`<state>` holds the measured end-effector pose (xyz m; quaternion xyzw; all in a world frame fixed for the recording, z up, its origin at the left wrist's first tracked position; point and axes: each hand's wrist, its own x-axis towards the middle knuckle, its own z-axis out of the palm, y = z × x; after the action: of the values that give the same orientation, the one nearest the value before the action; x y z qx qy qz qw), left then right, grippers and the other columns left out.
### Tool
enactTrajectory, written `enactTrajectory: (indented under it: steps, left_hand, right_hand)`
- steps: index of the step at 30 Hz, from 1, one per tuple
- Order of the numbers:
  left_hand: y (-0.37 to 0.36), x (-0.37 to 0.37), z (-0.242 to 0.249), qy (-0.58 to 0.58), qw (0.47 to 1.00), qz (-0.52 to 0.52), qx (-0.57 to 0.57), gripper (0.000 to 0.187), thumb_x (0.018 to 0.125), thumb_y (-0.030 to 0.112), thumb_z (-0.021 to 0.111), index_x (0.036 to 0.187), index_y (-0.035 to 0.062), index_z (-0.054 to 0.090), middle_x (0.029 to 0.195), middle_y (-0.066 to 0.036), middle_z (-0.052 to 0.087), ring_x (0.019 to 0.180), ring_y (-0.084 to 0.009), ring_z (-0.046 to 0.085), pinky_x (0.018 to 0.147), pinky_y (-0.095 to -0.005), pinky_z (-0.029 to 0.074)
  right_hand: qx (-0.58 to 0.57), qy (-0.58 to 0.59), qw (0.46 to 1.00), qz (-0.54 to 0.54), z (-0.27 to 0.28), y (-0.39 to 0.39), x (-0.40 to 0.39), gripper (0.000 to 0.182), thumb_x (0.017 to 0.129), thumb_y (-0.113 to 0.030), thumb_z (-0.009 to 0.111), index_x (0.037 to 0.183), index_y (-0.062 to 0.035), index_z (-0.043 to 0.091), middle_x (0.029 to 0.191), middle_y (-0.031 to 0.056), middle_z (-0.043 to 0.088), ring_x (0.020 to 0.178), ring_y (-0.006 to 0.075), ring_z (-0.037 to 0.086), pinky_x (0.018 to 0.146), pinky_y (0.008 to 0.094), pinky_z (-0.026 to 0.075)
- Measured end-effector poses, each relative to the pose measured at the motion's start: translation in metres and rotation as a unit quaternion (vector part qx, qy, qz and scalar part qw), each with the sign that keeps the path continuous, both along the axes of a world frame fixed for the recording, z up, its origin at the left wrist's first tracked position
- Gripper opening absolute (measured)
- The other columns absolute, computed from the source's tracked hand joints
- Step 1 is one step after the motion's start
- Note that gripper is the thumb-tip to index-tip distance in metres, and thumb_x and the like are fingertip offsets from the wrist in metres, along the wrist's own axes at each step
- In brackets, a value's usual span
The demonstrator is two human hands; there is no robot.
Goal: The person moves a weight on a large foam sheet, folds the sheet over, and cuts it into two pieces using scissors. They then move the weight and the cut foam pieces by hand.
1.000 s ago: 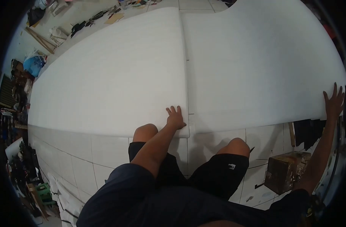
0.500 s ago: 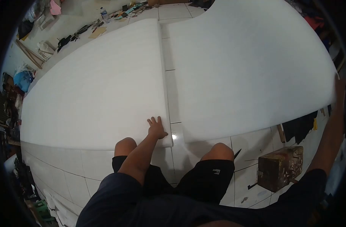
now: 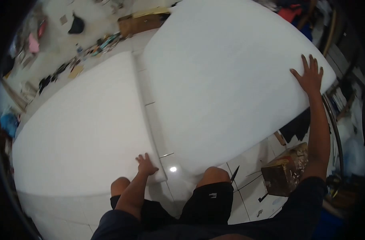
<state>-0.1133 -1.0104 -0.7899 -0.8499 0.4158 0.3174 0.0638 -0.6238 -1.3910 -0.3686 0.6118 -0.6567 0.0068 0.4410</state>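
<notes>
Two big white foam sheets lie side by side on the tiled floor, a strip of tile showing between them. On the left foam sheet (image 3: 82, 132), close to its near right corner, rests my left hand (image 3: 146, 164) with fingers spread. My right hand (image 3: 310, 78) lies flat, fingers apart, on the far right part of the right foam sheet (image 3: 230, 80). Neither hand holds anything. My knees are at the near edges of the sheets.
A worn wooden block (image 3: 286, 170) stands on the floor by my right arm. A knife-like dark blade (image 3: 235, 174) lies beside my right knee. Toward the wall are a cardboard box (image 3: 140, 24), a water bottle (image 3: 79, 50) and scattered scraps. Black cloth (image 3: 296, 127) sits under the right sheet's edge.
My right hand has moved from the right sheet's outer edge inward onto its top, fingers now spread. The view has turned right. My left hand stays on the left sheet.
</notes>
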Motion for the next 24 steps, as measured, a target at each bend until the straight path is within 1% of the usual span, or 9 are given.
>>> enactTrajectory:
  steps: [4,6,8,9,11,12,14,16,24]
  left_hand:
    - [-0.003,0.006,-0.016,-0.012,1.000,-0.006,0.027,0.120,0.067,0.043,0.084,0.152,0.0023,0.010,0.152,-0.035,0.007,0.140,-0.0579,0.005,0.113,-0.0543,0.032]
    - [0.004,0.015,-0.050,-0.049,0.998,-0.043,-0.009,0.117,0.067,0.040,0.085,0.152,0.0031,0.012,0.152,-0.033,0.009,0.141,-0.0568,0.007,0.110,-0.0535,0.037]
    - [0.001,-0.001,-0.010,-0.023,0.999,0.010,-0.025,0.115,0.068,0.038,0.084,0.151,0.0030,0.013,0.152,-0.032,0.009,0.141,-0.0556,0.007,0.107,-0.0524,0.041]
    - [-0.002,0.000,0.001,-0.022,0.999,0.016,-0.020,0.115,0.068,0.038,0.084,0.151,0.0030,0.013,0.152,-0.032,0.009,0.141,-0.0556,0.007,0.107,-0.0524,0.041]
    - [-0.005,-0.007,0.010,-0.016,1.000,0.018,0.000,0.114,0.069,0.036,0.084,0.151,0.0030,0.012,0.152,-0.032,0.010,0.142,-0.0549,0.007,0.105,-0.0505,0.044]
    - [-0.005,-0.009,0.008,-0.011,1.000,0.023,-0.003,0.114,0.069,0.036,0.084,0.151,0.0030,0.012,0.152,-0.032,0.010,0.142,-0.0549,0.007,0.105,-0.0505,0.044]
    - [-0.007,-0.007,0.009,-0.022,1.000,0.012,0.010,0.116,0.069,0.037,0.084,0.152,0.0032,0.010,0.152,-0.032,0.010,0.142,-0.0548,0.008,0.105,-0.0493,0.045]
    - [-0.009,-0.006,0.005,-0.034,0.999,0.002,0.014,0.116,0.069,0.038,0.084,0.152,0.0033,0.009,0.152,-0.032,0.010,0.141,-0.0551,0.008,0.104,-0.0494,0.046]
    - [0.000,-0.006,0.001,-0.028,1.000,0.003,0.002,0.121,0.067,0.043,0.085,0.152,0.0026,0.009,0.151,-0.034,0.013,0.140,-0.0567,0.012,0.106,-0.0512,0.043]
  right_hand:
    - [0.027,-0.097,0.994,-0.039,0.045,-0.030,-0.030,0.089,0.080,-0.081,0.044,0.149,-0.0259,0.035,0.154,0.0120,0.034,0.143,0.0317,0.029,0.114,0.0614,0.018]
    - [0.028,-0.142,0.978,-0.153,0.081,-0.050,-0.047,0.079,0.086,-0.075,0.044,0.145,-0.0215,0.043,0.148,0.0126,0.043,0.138,0.0317,0.039,0.110,0.0654,0.022]
    - [-0.130,-0.038,0.984,-0.118,0.096,-0.060,-0.065,0.067,0.092,-0.065,0.044,0.137,-0.0160,0.052,0.137,0.0141,0.053,0.128,0.0324,0.050,0.106,0.0607,0.033]
    - [-0.124,-0.037,0.985,-0.112,0.090,-0.063,-0.057,0.067,0.092,-0.065,0.044,0.137,-0.0160,0.052,0.137,0.0141,0.053,0.128,0.0324,0.050,0.106,0.0607,0.033]
    - [-0.146,-0.082,0.970,0.176,0.083,-0.066,-0.044,0.058,0.096,-0.058,0.046,0.130,-0.0117,0.057,0.130,0.0146,0.058,0.120,0.0334,0.055,0.100,0.0515,0.042]
    - [-0.093,-0.085,0.973,0.194,0.066,-0.024,-0.005,0.063,0.093,-0.062,0.048,0.130,-0.0120,0.057,0.126,0.0160,0.060,0.118,0.0345,0.056,0.099,0.0423,0.045]
    - [-0.021,-0.011,0.996,0.086,0.035,0.027,0.028,0.079,0.083,-0.074,0.052,0.141,-0.0202,0.048,0.146,0.0124,0.045,0.136,0.0306,0.041,0.109,0.0538,0.034]
    - [0.066,-0.063,0.995,-0.034,0.021,0.041,0.036,0.092,0.076,-0.081,0.054,0.148,-0.0254,0.038,0.155,0.0104,0.031,0.144,0.0300,0.028,0.112,0.0629,0.023]
    - [0.036,-0.113,0.992,-0.040,0.046,-0.034,-0.055,0.099,0.074,-0.085,0.049,0.152,-0.0268,0.030,0.157,0.0126,0.027,0.145,0.0328,0.024,0.110,0.0683,0.018]
